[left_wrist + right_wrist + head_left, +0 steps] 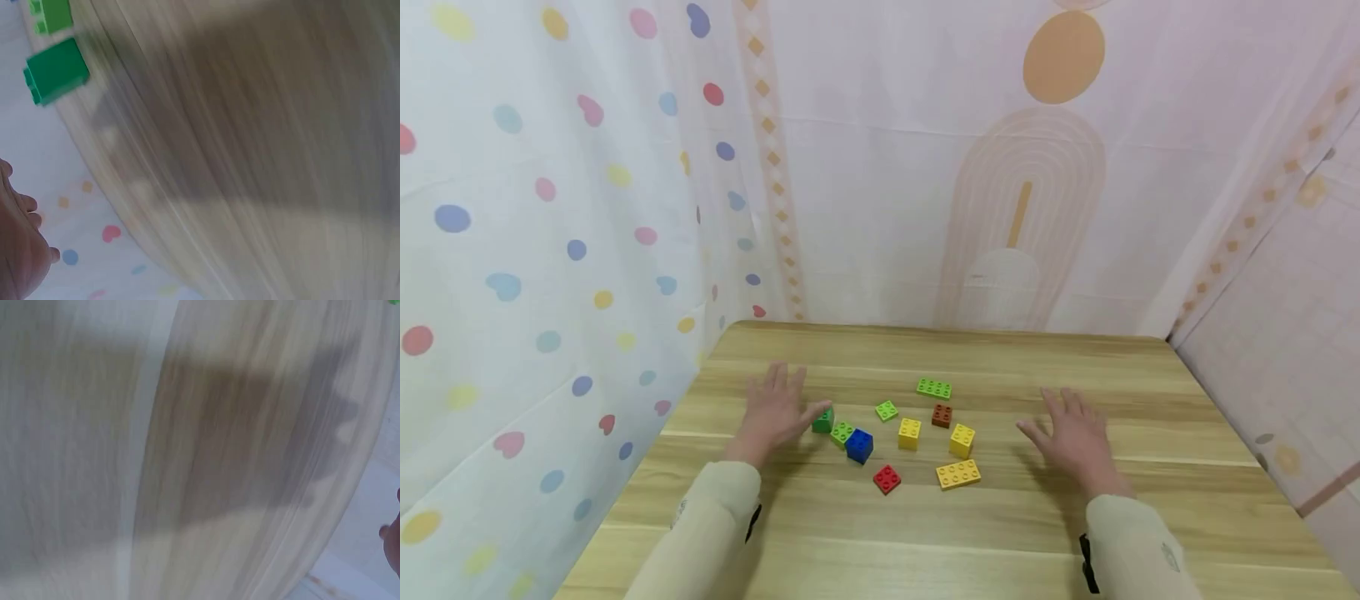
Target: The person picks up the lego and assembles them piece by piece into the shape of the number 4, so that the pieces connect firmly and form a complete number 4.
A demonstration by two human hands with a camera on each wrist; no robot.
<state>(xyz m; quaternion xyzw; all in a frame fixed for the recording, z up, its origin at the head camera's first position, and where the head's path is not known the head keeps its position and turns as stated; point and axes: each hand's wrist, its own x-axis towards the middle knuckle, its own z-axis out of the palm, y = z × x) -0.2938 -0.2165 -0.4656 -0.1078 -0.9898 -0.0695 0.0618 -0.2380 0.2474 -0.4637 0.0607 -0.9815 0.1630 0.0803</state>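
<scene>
My left hand [777, 410], fingers spread, hovers at the left of the blocks, its thumb beside a dark green toy brick [823, 420]. In the left wrist view that green brick [57, 70] stands apart from the hand [22, 244]. Over the right side my right hand [1075, 435] has its fingers spread and holds nothing. Between the hands lie a lime brick [842, 432], a blue brick [860, 446], a flat red brick [887, 478], two yellow bricks [909, 433], a long yellow brick [958, 474], a brown brick [942, 415], a small lime plate [887, 410] and a long lime one [934, 388].
The bricks lie on a wood-grain table [1000, 550] with rounded back corners. A dotted curtain [572, 200] hangs along the left side, and a patterned cloth [880, 208] closes off the back. Shadows of the hands fall on the tabletop.
</scene>
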